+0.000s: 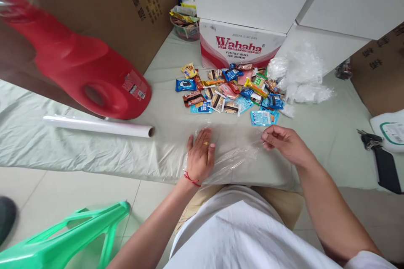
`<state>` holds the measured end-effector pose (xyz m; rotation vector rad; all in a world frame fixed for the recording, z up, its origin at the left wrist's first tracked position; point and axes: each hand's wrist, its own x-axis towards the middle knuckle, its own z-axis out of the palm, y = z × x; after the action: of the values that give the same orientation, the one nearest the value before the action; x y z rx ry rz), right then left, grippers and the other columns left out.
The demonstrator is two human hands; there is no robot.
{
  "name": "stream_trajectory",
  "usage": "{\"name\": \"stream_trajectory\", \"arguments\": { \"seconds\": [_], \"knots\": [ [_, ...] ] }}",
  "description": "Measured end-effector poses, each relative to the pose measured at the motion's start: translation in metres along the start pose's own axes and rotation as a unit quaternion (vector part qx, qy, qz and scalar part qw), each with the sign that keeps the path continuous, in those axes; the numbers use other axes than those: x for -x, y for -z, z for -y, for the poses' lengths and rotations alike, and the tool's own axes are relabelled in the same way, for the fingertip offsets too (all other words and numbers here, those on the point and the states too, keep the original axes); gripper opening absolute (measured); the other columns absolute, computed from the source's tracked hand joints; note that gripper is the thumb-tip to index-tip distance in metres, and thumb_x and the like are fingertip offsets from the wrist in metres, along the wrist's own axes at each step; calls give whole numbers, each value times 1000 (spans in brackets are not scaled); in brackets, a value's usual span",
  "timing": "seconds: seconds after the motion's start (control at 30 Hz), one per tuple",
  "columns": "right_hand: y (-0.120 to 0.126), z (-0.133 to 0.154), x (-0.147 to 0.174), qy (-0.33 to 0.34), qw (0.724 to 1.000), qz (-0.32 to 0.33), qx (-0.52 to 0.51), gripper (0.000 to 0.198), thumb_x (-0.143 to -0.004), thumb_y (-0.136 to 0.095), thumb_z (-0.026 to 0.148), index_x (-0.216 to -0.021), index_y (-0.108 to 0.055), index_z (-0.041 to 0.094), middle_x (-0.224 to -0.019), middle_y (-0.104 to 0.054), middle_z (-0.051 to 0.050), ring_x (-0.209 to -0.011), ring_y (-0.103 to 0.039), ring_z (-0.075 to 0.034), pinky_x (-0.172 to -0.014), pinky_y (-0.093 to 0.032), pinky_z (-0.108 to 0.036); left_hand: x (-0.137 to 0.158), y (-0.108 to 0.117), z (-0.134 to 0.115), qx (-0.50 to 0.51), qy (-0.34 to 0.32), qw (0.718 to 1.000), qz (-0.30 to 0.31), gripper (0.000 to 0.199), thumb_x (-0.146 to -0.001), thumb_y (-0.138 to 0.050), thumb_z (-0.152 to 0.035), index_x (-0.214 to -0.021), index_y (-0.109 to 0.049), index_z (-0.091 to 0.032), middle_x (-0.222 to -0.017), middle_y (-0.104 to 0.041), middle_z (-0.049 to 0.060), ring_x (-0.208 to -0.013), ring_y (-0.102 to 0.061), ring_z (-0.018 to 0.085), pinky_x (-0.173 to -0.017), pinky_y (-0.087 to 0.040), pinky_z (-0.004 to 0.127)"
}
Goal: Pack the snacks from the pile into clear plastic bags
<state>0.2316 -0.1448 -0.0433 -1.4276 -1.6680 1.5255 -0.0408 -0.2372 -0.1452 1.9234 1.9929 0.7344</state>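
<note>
A clear plastic bag (233, 157) lies on the light green cloth in front of me, wrinkled along its near side. My left hand (201, 151) rests flat on its left part, fingers stretched out, with a ring and a red wrist string. At the bag's right edge, my right hand (280, 141) pinches the thin film between thumb and fingers. Just beyond the hands is a pile of small wrapped snacks (232, 86) in several colours. A light blue snack packet (264, 117) lies close to my right fingertips.
Crumpled clear bags (299, 75) lie right of the snacks, before a Wahaha carton (241, 46). A large red bottle (91, 67) and a white roll (101, 127) are at left. Keys (370, 141) and a white bottle (389, 130) sit right. A green stool (72, 235) stands below.
</note>
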Motion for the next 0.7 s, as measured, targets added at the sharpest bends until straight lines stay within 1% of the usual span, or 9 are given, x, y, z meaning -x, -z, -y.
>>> {"name": "stream_trajectory", "arguments": {
  "seconds": [0.1, 0.23, 0.3, 0.4, 0.43, 0.5, 0.6, 0.63, 0.7],
  "knots": [
    [20, 14, -4, -28, 996, 69, 59, 39, -80, -75, 56, -81, -66, 18, -66, -61, 2, -52, -50, -10, -50, -37, -24, 0, 4, -3, -3, 15, 1000, 16, 55, -109, -20, -37, -154, -46, -18, -158, -50, 13, -154, -37, 26, -128, -19, 58],
    [30, 20, -31, -3, 984, 126, 122, 36, -79, -75, 53, -83, -70, 18, -59, -55, 4, -52, -47, -11, -50, -34, -24, -9, 17, -11, -57, 9, 996, 65, 52, -109, -24, -41, -139, -62, -22, -155, -54, 12, -151, -41, 30, -125, -11, 70],
    [28, 17, -51, 27, 988, 101, 118, 36, -78, -75, 52, -85, -71, 17, -61, -55, 4, -53, -46, -10, -51, -34, -24, -15, 25, -13, -78, -4, 993, 93, 51, -109, -24, -41, -139, -62, -24, -156, -53, 11, -150, -43, 31, -124, -11, 74],
    [21, 8, -78, 84, 994, -34, 69, 37, -78, -73, 53, -88, -69, 18, -69, -58, 2, -57, -47, -10, -54, -37, -25, -23, 31, -11, -103, -10, 987, 125, 51, -109, -25, -41, -146, -56, -26, -159, -49, 9, -149, -44, 30, -123, -16, 75],
    [18, 3, -83, 93, 992, -76, 48, 39, -78, -73, 54, -93, -69, 18, -74, -60, 1, -60, -49, -11, -56, -39, -25, -25, 31, -9, -114, -11, 985, 126, 51, -109, -26, -41, -148, -54, -27, -160, -47, 9, -149, -44, 31, -123, -16, 74],
    [12, -8, -84, 81, 989, -126, 17, 49, -80, -71, 59, -109, -67, 21, -87, -64, -1, -67, -55, -14, -59, -44, -27, -25, 26, -5, -133, -12, 985, 112, 52, -108, -27, -41, -152, -51, -27, -163, -43, 9, -151, -40, 31, -124, -16, 73],
    [5, -28, -65, -5, 991, -131, 7, 68, -83, -66, 70, -132, -58, 22, -97, -69, -5, -65, -56, -15, -54, -42, -28, -23, 15, 0, -141, -18, 986, 91, 55, -108, -27, -42, -158, -43, -26, -166, -36, 11, -154, -35, 32, -125, -12, 72],
    [3, -35, -55, -36, 992, -119, 7, 73, -82, -66, 72, -134, -56, 22, -98, -71, -6, -65, -55, -15, -54, -42, -28, -22, 11, 0, -139, -19, 986, 87, 56, -108, -27, -42, -159, -40, -25, -166, -35, 11, -155, -34, 32, -125, -10, 73],
    [-1, -48, -34, -77, 993, -85, -2, 79, -78, -75, 68, -138, -52, 21, -98, -72, -5, -71, -59, -16, -60, -45, -29, -21, 7, 1, -134, -17, 988, 79, 57, -108, -25, -43, -160, -37, -24, -167, -34, 12, -155, -33, 32, -125, -6, 73]
  ]
}}
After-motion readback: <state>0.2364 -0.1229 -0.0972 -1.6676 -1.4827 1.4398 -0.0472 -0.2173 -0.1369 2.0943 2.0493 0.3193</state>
